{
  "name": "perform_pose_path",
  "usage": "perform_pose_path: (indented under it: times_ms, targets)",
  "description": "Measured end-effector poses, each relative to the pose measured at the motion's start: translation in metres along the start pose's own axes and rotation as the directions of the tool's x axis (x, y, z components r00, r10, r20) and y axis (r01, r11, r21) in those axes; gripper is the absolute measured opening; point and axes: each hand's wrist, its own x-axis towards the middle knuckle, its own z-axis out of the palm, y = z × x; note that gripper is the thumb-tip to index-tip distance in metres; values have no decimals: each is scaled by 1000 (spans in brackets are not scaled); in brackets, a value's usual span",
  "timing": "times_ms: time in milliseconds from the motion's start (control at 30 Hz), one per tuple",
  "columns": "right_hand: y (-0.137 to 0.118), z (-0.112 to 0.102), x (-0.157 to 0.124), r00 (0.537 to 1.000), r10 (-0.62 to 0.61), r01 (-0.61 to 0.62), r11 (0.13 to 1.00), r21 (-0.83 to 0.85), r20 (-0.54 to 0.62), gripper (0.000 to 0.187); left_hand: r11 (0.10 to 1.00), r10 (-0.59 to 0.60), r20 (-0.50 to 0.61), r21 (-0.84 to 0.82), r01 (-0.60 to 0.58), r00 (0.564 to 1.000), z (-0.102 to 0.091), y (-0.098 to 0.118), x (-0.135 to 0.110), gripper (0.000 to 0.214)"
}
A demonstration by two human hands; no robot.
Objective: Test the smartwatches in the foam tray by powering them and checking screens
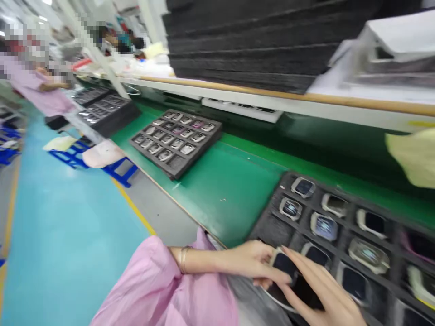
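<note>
while left hand [255, 260] and right hand [331, 292] grip a watch [282, 262], open bench [234, 194] borders the near tray's [275, 230] edge.

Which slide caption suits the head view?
Left hand holds a watch, right hand against it, at a dark foam tray of similar watches.

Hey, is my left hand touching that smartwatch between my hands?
Touching. The head view shows your left hand with its thumb laid over the lower part of the smartwatch.
</note>
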Motion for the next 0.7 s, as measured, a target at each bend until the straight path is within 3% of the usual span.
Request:
perform_pose_path:
  times_ms: [100, 267, 433, 700]
  targets:
    - [-17, -12, 11, 994, 42, -42, 999, -8, 106, 45, 1000, 15, -30, 4, -15, 999, 5, -1, -7, 45]
    - [-19, -28, 19, 972, 56, -77, 993, 87, 228, 47, 1000, 0, -99, 31, 3, 995, 13, -11, -8, 41]
    - [-18, -31, 23, 963, 103, -151, 971, 184, 250, 43, 997, -16, -124, 68, 25, 992, 17, -10, -10, 42]
    - [-10, -31, 39, 960, 14, -77, 973, 217, 278, 39, 999, -25, -154, 32, 30, 988, 13, -4, -8, 40]
